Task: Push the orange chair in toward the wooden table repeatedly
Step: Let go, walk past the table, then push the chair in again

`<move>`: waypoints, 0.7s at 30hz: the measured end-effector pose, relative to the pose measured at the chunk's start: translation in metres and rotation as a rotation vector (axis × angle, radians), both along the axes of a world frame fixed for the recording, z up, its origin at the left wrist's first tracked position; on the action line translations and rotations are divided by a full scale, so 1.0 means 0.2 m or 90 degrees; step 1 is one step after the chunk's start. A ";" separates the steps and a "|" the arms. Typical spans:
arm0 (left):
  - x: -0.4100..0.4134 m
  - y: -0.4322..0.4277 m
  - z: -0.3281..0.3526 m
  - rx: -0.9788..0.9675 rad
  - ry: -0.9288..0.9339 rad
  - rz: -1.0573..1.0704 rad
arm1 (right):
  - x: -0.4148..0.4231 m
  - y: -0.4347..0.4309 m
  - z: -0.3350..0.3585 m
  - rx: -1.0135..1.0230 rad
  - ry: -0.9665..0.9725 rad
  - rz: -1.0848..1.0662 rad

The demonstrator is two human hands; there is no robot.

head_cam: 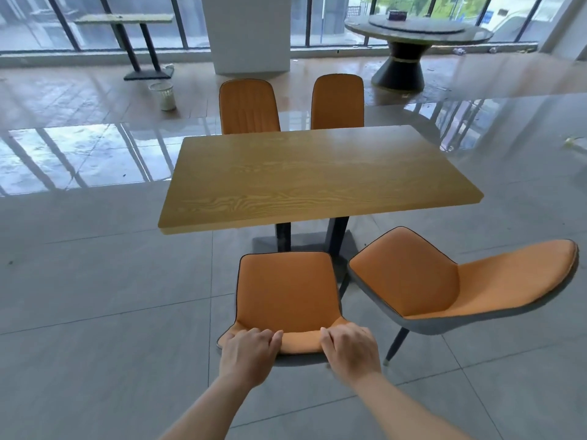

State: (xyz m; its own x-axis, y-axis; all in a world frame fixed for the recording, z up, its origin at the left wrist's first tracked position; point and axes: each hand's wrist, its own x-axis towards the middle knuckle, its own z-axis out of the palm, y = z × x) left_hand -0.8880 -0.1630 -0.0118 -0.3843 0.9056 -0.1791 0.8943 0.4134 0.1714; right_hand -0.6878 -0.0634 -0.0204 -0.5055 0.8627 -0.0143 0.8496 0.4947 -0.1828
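An orange chair with a dark-piped seat stands right below me, facing the wooden table. Its seat front lies just short of the table's near edge, by the table's black legs. My left hand grips the top of the chair's backrest on its left side, fingers curled over the rim. On the right side of the same rim, my right hand is closed in the same way. Both forearms reach forward from the bottom of the view.
A second orange chair stands turned sideways, close to the right of the held chair. Two more orange chairs are tucked in at the table's far side. A white pillar, a small bin, a round table and windows lie beyond.
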 end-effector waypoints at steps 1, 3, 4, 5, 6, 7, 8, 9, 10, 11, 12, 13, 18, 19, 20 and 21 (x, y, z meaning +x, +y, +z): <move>0.02 0.00 0.00 -0.001 -0.008 -0.002 | 0.02 0.02 0.01 -0.006 -0.006 0.012; 0.03 -0.01 0.01 -0.007 -0.027 -0.004 | 0.05 0.05 0.02 -0.020 -0.021 0.044; 0.04 -0.01 0.01 -0.014 -0.031 0.000 | 0.05 0.06 0.03 -0.023 -0.022 0.060; 0.04 -0.01 0.01 -0.019 -0.024 0.004 | 0.06 0.07 0.03 -0.026 -0.021 0.072; 0.05 -0.01 0.01 -0.023 -0.013 0.008 | 0.06 0.07 0.03 -0.027 -0.024 0.082; 0.06 -0.01 0.01 -0.024 -0.004 0.015 | 0.06 0.08 0.03 -0.025 -0.031 0.091; 0.06 0.00 0.01 -0.024 -0.001 0.023 | 0.06 0.08 0.03 -0.021 -0.036 0.097; 0.07 -0.01 0.02 -0.023 -0.004 0.031 | 0.06 0.08 0.02 -0.016 -0.036 0.097; 0.08 -0.01 0.02 -0.020 -0.008 0.035 | 0.07 0.07 0.02 -0.013 -0.029 0.094; 0.09 -0.02 0.01 -0.013 -0.009 0.040 | 0.08 0.07 0.01 -0.010 -0.023 0.090; 0.10 -0.04 0.01 -0.005 -0.007 0.047 | 0.09 0.07 0.00 -0.006 -0.022 0.087; 0.12 -0.05 0.01 0.004 -0.003 0.056 | 0.09 0.07 0.00 -0.003 -0.025 0.086; 0.15 -0.12 -0.01 0.016 0.014 0.077 | 0.11 0.05 0.01 -0.012 -0.029 0.087; 0.16 -0.13 -0.01 0.015 0.017 0.075 | 0.11 0.03 0.01 -0.015 -0.033 0.084; 0.16 -0.14 -0.01 0.018 0.021 0.074 | 0.11 0.03 0.00 -0.015 -0.035 0.080; 0.17 -0.13 -0.01 0.024 0.025 0.076 | 0.11 0.02 0.00 -0.010 -0.035 0.074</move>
